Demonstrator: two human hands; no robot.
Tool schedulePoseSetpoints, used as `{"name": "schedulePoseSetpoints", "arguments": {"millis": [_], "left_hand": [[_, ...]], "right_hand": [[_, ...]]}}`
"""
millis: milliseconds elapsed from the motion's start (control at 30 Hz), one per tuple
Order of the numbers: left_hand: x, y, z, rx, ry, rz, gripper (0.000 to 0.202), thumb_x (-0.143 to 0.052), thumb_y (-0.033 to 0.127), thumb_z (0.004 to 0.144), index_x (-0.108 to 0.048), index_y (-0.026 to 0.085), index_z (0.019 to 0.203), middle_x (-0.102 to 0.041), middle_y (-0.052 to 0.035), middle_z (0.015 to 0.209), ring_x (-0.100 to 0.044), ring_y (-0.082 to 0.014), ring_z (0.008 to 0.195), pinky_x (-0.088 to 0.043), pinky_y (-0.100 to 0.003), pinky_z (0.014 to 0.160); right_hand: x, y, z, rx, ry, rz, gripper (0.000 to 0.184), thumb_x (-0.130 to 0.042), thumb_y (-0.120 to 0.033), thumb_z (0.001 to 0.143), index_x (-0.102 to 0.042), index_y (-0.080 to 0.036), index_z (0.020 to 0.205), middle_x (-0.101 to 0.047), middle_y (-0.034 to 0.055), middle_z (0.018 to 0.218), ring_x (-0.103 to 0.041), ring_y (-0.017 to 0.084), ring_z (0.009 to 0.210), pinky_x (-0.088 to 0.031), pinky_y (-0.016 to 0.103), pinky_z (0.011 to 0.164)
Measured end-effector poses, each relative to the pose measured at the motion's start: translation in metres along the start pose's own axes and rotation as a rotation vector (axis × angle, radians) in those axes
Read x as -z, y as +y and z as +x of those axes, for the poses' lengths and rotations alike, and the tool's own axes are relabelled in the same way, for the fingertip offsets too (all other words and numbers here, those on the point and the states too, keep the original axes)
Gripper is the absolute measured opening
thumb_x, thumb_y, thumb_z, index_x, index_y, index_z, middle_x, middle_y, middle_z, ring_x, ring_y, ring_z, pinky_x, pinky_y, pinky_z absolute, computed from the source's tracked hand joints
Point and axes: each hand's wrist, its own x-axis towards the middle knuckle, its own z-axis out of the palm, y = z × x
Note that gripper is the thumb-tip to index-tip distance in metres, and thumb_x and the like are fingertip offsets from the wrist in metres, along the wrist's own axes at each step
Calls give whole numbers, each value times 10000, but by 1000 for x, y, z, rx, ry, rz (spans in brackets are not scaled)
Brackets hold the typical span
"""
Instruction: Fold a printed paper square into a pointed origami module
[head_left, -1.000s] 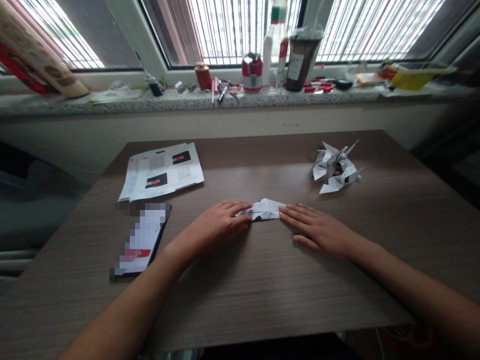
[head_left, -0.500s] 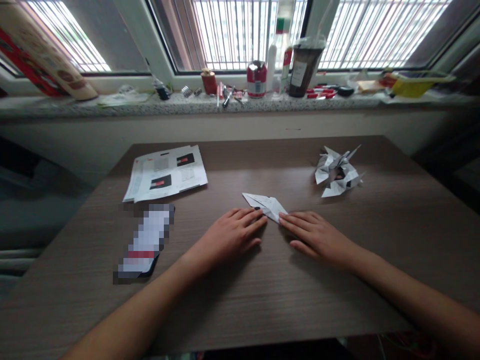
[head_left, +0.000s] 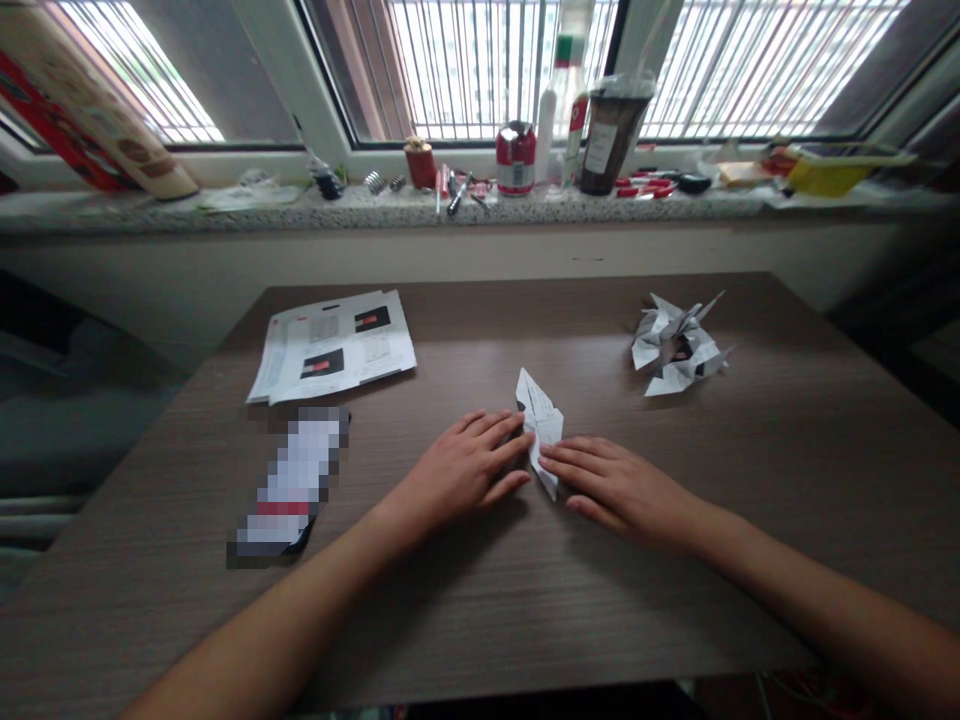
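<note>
A small piece of folded white paper (head_left: 545,425) with faint print lies on the brown table between my hands, its long points facing away from me and toward me. My left hand (head_left: 480,460) rests flat, palm down, with its fingertips touching the paper's left edge. From the other side, my right hand (head_left: 619,480) lays its outstretched fingertips on the lower right part of the paper. Both hands are open, and neither grips the paper. Parts of the paper's edges are hidden under the fingertips.
Folded paper shapes (head_left: 679,345) sit in a ring at the back right. Printed sheets (head_left: 334,345) lie at the back left, with a blurred-out phone (head_left: 296,485) nearer me. The windowsill (head_left: 405,212) holds a soda can (head_left: 515,160), a lidded cup (head_left: 611,135) and tools.
The folded paper has turned from lying slantwise to pointing nearly straight away from me. My right hand has shifted slightly left and toward me; my left hand has barely moved.
</note>
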Motion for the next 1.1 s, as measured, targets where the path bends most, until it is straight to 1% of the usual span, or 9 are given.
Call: {"name": "schedulePoseSetpoints", "arguments": {"millis": [167, 267, 400, 500, 633, 733, 833, 967, 1100], "left_hand": [[-3, -2, 3, -13, 2, -9, 481, -434, 514, 1077, -543, 242, 1458, -476, -93, 1585, -442, -280, 1458, -313, -481, 1219], [-3, -3, 5, -21, -12, -22, 463, -453, 501, 1073, -566, 222, 1424, -470, -93, 1591, -415, -270, 1480, -296, -473, 1236], [-4, -3, 6, -34, -13, -29, 444, -477, 491, 1065, -584, 213, 1395, -456, -83, 1604, -395, -262, 1496, -299, -463, 1237], [-4, -4, 6, -44, -2, -24, 433, -478, 487, 1064, -599, 209, 1374, -462, -85, 1600, -397, -257, 1496, -298, -461, 1239], [-3, -2, 7, -36, 39, 8, 391, -504, 459, 1057, -629, 190, 1312, -507, -103, 1560, -452, -274, 1453, -346, -466, 1213], [0, 3, 8, -35, 67, 39, 377, -518, 425, 1055, -631, 160, 1298, -614, -126, 1427, -571, -287, 1313, -449, -456, 1118], [-1, 6, 8, -48, 76, 58, 402, -541, 408, 1048, -604, 139, 1340, -658, -129, 1340, -623, -289, 1206, -502, -441, 1040], [-3, 7, 8, -44, 56, 54, 451, -580, 409, 1032, -560, 149, 1400, -636, -123, 1388, -612, -295, 1230, -488, -453, 1065], [-4, 3, 8, -38, 66, 44, 402, -559, 397, 1048, -577, 159, 1372, -634, -105, 1405, -597, -290, 1260, -476, -464, 1085]], "right_hand": [[11, 13, 7, -23, 53, 42, 484, -490, -320, 1065, -460, -288, 1547, -563, 72, 1529, -528, 248, 1397, -459, 497, 1151], [13, 26, 15, -51, 98, 26, 466, -488, -276, 1063, -483, -267, 1529, -561, 88, 1527, -524, 245, 1404, -460, 501, 1154], [5, 39, 23, -21, 114, -10, 438, -511, -251, 1052, -536, -244, 1489, -524, 91, 1562, -471, 247, 1454, -404, 523, 1201], [-2, 44, 26, -16, 111, -19, 409, -508, -253, 1056, -569, -240, 1459, -556, 88, 1535, -484, 238, 1445, -402, 523, 1203], [-6, 45, 26, -15, 109, -38, 403, -505, -255, 1056, -581, -260, 1452, -584, 89, 1507, -519, 255, 1415, -415, 552, 1187], [-6, 43, 23, -22, 106, -63, 421, -505, -259, 1057, -554, -272, 1475, -578, 94, 1508, -533, 272, 1396, -455, 551, 1151], [-5, 38, 22, -36, 93, -108, 419, -516, -269, 1053, -554, -256, 1471, -591, 113, 1486, -568, 298, 1346, -505, 543, 1090], [-3, 30, 23, -54, 114, -171, 374, -535, -281, 1042, -618, -205, 1398, -657, 144, 1371, -625, 326, 1227, -533, 537, 1021], [-2, 25, 23, -50, 117, -171, 325, -543, -294, 1042, -654, -213, 1337, -695, 127, 1276, -648, 310, 1147, -547, 503, 977]]}}
